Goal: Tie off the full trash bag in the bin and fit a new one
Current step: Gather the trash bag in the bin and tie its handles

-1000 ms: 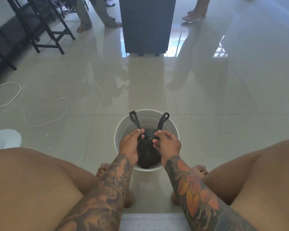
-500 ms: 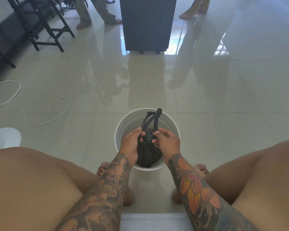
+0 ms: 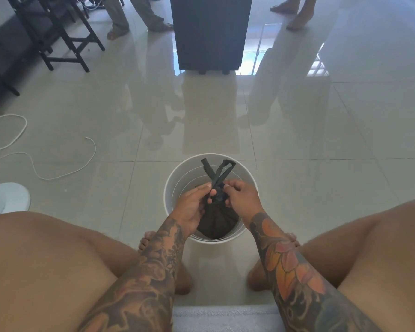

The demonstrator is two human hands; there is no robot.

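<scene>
Trash bag (image 3: 216, 221): black, soft film, sitting inside the white bin (image 3: 170, 185) on the floor between our feet. Its two handle loops (image 3: 217, 171) cross above the gathered neck. Our left hand (image 3: 192, 207) and right hand (image 3: 241, 197) both pinch that neck. We judge it light, limp and somewhat slippery; best held at the neck or loops, never the thin body.
</scene>
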